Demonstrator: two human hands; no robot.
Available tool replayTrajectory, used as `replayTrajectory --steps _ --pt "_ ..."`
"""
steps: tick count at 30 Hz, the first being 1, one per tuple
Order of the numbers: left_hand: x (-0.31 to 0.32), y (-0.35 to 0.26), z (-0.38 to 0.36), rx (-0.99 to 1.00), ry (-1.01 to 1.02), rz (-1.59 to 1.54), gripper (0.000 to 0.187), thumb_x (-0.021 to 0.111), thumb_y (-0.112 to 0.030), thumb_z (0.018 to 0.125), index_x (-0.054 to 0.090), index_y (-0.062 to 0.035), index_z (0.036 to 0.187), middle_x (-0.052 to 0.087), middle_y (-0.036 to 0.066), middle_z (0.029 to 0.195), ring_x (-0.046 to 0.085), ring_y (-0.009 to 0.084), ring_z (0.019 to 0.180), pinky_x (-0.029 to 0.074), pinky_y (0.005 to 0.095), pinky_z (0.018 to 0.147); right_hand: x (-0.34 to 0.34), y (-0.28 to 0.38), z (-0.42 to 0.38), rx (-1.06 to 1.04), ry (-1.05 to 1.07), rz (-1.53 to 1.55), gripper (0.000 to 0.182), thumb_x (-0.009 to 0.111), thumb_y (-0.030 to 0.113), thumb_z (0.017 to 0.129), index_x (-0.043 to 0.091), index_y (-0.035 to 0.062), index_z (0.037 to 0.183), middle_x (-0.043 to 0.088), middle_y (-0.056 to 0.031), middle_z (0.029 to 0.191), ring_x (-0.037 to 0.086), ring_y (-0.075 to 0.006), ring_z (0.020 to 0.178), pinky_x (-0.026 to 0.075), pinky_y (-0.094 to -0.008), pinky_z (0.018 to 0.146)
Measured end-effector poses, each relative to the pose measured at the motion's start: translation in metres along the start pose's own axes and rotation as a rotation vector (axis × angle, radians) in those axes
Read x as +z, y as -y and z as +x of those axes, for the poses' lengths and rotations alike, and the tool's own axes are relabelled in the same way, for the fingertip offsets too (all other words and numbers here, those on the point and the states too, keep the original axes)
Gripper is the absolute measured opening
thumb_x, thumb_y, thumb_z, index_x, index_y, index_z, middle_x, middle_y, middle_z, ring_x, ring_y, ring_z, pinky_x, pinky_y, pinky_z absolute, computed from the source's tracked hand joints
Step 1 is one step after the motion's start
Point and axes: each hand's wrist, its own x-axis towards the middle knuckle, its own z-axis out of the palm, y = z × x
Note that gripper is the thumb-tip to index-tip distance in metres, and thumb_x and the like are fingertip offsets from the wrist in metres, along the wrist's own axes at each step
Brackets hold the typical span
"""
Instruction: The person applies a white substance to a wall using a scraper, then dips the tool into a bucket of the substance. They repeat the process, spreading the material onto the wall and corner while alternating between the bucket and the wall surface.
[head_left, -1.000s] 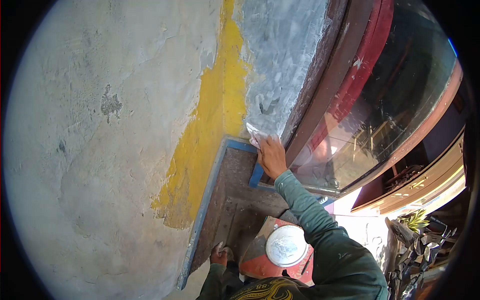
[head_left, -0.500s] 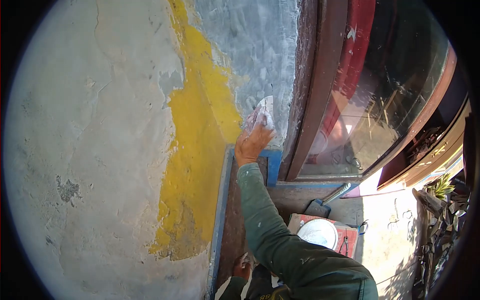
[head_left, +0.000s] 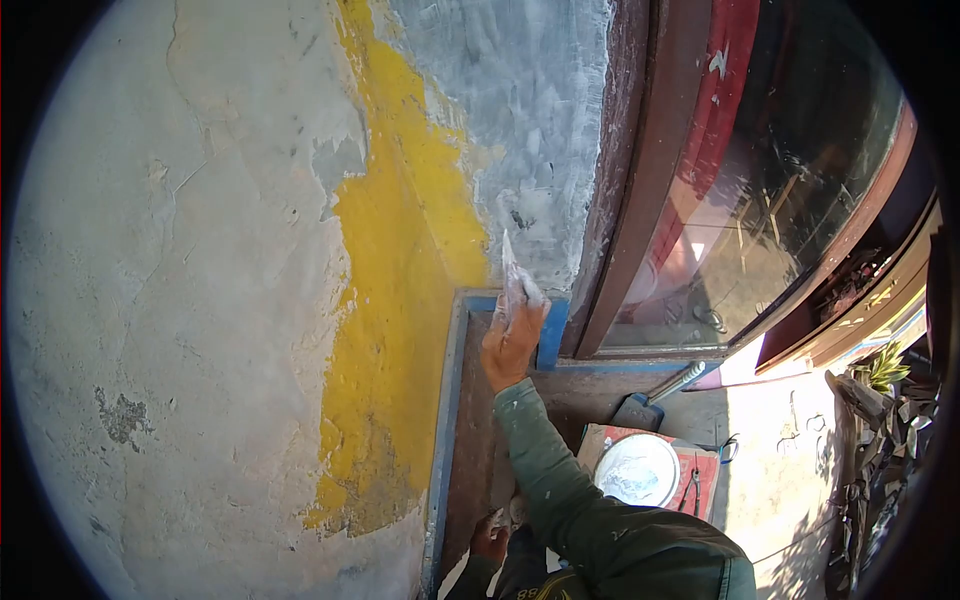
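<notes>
My right hand (head_left: 515,340) is closed around a putty knife (head_left: 510,262). Its thin blade points up and is seen nearly edge-on, smeared with white filler, as are my fingers. The blade is close to the lower part of the grey skimmed wall strip (head_left: 540,130); whether it touches cannot be told. A dark rough spot (head_left: 518,218) shows on the strip just above the tip. Low in the view, my left hand (head_left: 490,540) hangs near my body with curled fingers and a whitish bit at the fingertips; what it holds is too small to make out.
Bare yellow paint (head_left: 385,300) separates the strip from the pale wall (head_left: 200,300). A brown-framed window (head_left: 740,220) stands right. Below are a white tub of filler (head_left: 637,470) and pliers (head_left: 690,490) on a red box, and a tool with a pale handle (head_left: 675,383).
My right hand has drawn down and slightly right with the putty knife, turning the blade edge-on. The dark spot on the strip is now exposed. My left hand stays low.
</notes>
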Motion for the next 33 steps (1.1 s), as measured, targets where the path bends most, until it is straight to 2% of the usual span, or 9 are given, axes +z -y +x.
replayTrajectory --steps 4,11,16,19,22,25,28,31,33 --pt "-0.001 0.001 -0.002 -0.033 0.022 0.112 0.053 0.064 -0.019 0.089 0.053 -0.0023 0.138 0.053 0.024 0.135 0.061 0.0325 0.117 0.056 0.0393 0.090 0.001 -0.026 0.008 0.194 -0.347 -0.117 0.046 0.050 0.000 0.091 0.054 -0.0023 0.137 0.053 -0.0230 0.136 0.045 -0.0437 0.129 0.031 -0.0518 0.110" --pt "-0.013 0.007 -0.010 -0.107 0.028 0.049 0.057 0.063 -0.015 0.090 0.047 0.0006 0.143 0.051 0.023 0.140 0.058 0.0321 0.122 0.055 0.0387 0.094 0.064 -0.021 -0.006 0.225 -0.160 -0.266 0.058 0.051 0.007 0.089 0.043 0.0025 0.146 0.047 -0.0207 0.144 0.041 -0.0414 0.134 0.026 -0.0565 0.114" --pt "-0.013 0.012 -0.004 -0.081 0.014 0.006 0.058 0.062 -0.016 0.091 0.044 0.0022 0.144 0.048 0.023 0.144 0.061 0.0328 0.118 0.054 0.0387 0.095 0.041 -0.002 -0.026 0.112 0.088 0.052 0.055 0.052 0.009 0.090 0.045 0.0021 0.144 0.046 -0.0207 0.144 0.041 -0.0403 0.134 0.028 -0.0564 0.112" --pt "-0.011 0.016 -0.003 -0.124 0.053 0.110 0.059 0.061 -0.020 0.092 0.045 0.0002 0.144 0.049 0.022 0.143 0.061 0.0330 0.119 0.054 0.0406 0.095 0.013 -0.013 -0.018 0.188 -0.159 0.005 0.050 0.049 0.009 0.093 0.048 -0.0004 0.142 0.049 -0.0245 0.141 0.043 -0.0444 0.132 0.028 -0.0530 0.114" --pt "-0.007 0.025 -0.006 -0.148 0.042 -0.044 0.058 0.061 -0.026 0.093 0.047 -0.0027 0.144 0.050 0.023 0.142 0.058 0.0329 0.124 0.052 0.0428 0.096 0.016 -0.035 -0.015 0.335 -0.286 -0.119 0.045 0.046 0.010 0.098 0.049 0.0003 0.142 0.049 -0.0230 0.143 0.043 -0.0423 0.133 0.028 -0.0529 0.113" --pt "-0.003 0.028 -0.008 -0.063 0.004 0.007 0.056 0.060 -0.029 0.094 0.048 -0.0050 0.144 0.051 0.023 0.141 0.057 0.0325 0.125 0.051 0.0441 0.096 0.049 -0.033 -0.023 0.218 -0.183 -0.208 0.048 0.043 0.009 0.097 0.044 0.0002 0.144 0.048 -0.0202 0.144 0.042 -0.0400 0.134 0.029 -0.0509 0.114" --pt "-0.005 0.014 -0.004 -0.131 0.071 0.176 0.053 0.059 -0.025 0.095 0.048 -0.0048 0.143 0.051 0.022 0.142 0.059 0.0319 0.122 0.052 0.0422 0.095 0.053 -0.002 -0.035 0.233 -0.025 -0.053 0.046 0.043 0.009 0.099 0.044 -0.0008 0.144 0.050 -0.0222 0.141 0.042 -0.0398 0.134 0.031 -0.0489 0.113" --pt "-0.006 0.047 0.007 0.000 0.015 0.143 0.051 0.059 -0.021 0.095 0.050 -0.0047 0.142 0.052 0.021 0.140 0.060 0.0321 0.120 0.053 0.0402 0.095 0.045 0.014 -0.040 0.239 0.010 0.183 0.047 0.046 0.007 0.097 0.045 -0.0020 0.143 0.052 -0.0223 0.139 0.048 -0.0361 0.130 0.036 -0.0434 0.111" --pt "-0.006 0.067 0.005 -0.166 -0.033 -0.361 0.049 0.059 -0.019 0.094 0.051 -0.0042 0.141 0.054 0.021 0.138 0.060 0.0323 0.119 0.053 0.0392 0.094 0.031 0.001 -0.048 0.667 -0.249 0.537 0.046 0.048 0.005 0.097 0.045 -0.0056 0.141 0.054 -0.0225 0.137 0.054 -0.0317 0.125 0.040 -0.0379 0.107"
